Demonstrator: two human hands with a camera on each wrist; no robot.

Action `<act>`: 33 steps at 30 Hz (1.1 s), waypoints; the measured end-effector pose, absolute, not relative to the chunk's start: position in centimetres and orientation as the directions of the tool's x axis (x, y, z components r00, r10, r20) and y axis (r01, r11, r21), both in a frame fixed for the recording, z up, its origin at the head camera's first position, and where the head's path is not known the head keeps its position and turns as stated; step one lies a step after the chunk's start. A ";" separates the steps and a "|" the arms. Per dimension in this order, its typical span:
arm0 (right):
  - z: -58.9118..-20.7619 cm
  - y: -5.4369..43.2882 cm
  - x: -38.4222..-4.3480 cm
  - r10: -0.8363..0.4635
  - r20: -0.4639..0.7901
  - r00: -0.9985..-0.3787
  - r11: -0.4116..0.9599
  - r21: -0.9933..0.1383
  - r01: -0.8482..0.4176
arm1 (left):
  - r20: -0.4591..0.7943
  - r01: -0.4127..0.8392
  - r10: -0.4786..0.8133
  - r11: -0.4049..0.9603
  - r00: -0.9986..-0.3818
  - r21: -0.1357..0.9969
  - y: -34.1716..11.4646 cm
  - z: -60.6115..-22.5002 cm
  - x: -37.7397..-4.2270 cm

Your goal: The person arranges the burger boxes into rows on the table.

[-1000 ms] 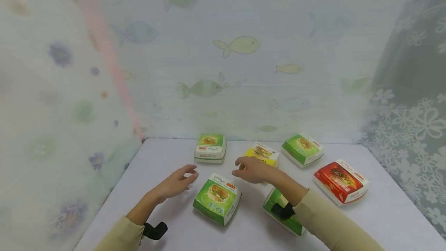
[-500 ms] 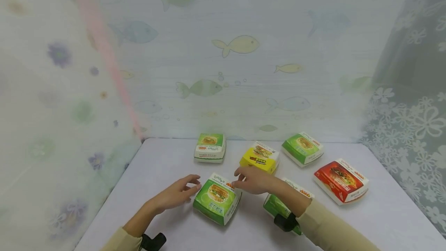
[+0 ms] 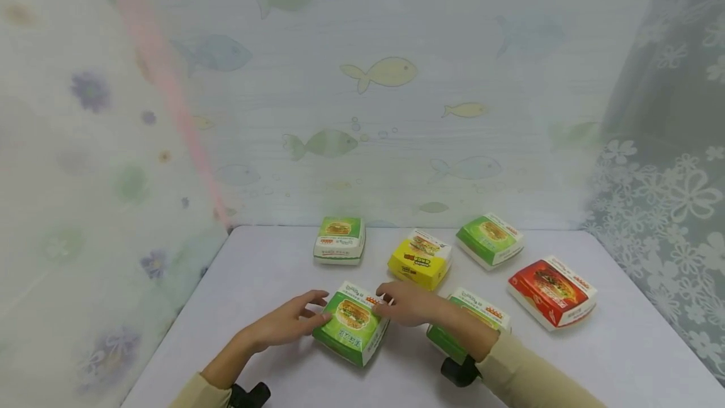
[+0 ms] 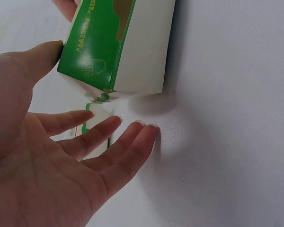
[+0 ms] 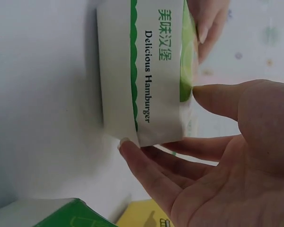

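A green and white hamburger box [image 3: 348,335] sits at the front middle of the table, between both hands. My left hand [image 3: 286,322] is at its left side. In the left wrist view the thumb touches the edge of the box [image 4: 142,61], while the loosely bent fingers stay apart from it. My right hand [image 3: 410,304] is at the far right corner. In the right wrist view its thumb meets the top edge of the box [image 5: 156,80] and its extended fingers lie by the corner; how firmly they touch I cannot tell.
Another green box [image 3: 478,304] lies partly under my right forearm. Behind stand a yellow box [image 3: 420,260], a green box [image 3: 340,241] and a further green box [image 3: 490,241]. A red box [image 3: 552,293] is at the right. Patterned curtains [image 3: 362,112] enclose the white table [image 3: 255,257].
Both hands have come down toward the near middle green box, the right one from beside the yellow box, and they now touch it at its sides. The boxes have kept their places.
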State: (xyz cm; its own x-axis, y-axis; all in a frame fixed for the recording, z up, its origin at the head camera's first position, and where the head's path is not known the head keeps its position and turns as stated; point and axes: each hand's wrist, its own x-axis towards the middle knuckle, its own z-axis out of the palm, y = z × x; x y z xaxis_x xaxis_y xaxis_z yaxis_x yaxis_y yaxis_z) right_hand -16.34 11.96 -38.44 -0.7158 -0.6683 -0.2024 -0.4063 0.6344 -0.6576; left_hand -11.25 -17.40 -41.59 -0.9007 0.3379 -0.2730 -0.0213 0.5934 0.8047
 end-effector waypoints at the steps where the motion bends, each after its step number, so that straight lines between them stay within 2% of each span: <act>1: -38.4 11.9 -16.3 -0.668 -0.206 -0.715 0.640 -0.650 -0.411 | -0.275 -0.022 0.346 0.586 -0.897 0.810 -17.4 -41.6 -11.3; 7: -38.5 11.7 -15.9 -0.657 -0.225 -0.719 0.662 -0.629 -0.408 | -0.296 -0.052 0.373 0.543 -0.879 0.838 -17.6 -41.9 -11.3; 13: -38.6 11.5 -15.4 -0.686 -0.230 -0.690 0.621 -0.680 -0.390 | -0.283 -0.052 0.341 0.552 -0.896 0.832 -17.7 -41.7 -11.3; 22: -38.3 11.5 -15.7 -0.691 -0.257 -0.676 0.625 -0.682 -0.379 | -0.279 -0.066 0.307 0.555 -0.910 0.829 -18.0 -41.4 -10.9; 28: -37.6 11.4 -16.4 -0.674 -0.245 -0.697 0.632 -0.679 -0.373 | -0.289 -0.108 0.245 0.560 -0.926 0.821 -18.3 -41.2 -10.0; 33: -37.9 11.0 -16.7 -0.671 -0.233 -0.704 0.641 -0.659 -0.393 | -0.298 -0.113 0.260 0.549 -0.918 0.828 -18.2 -41.6 -9.9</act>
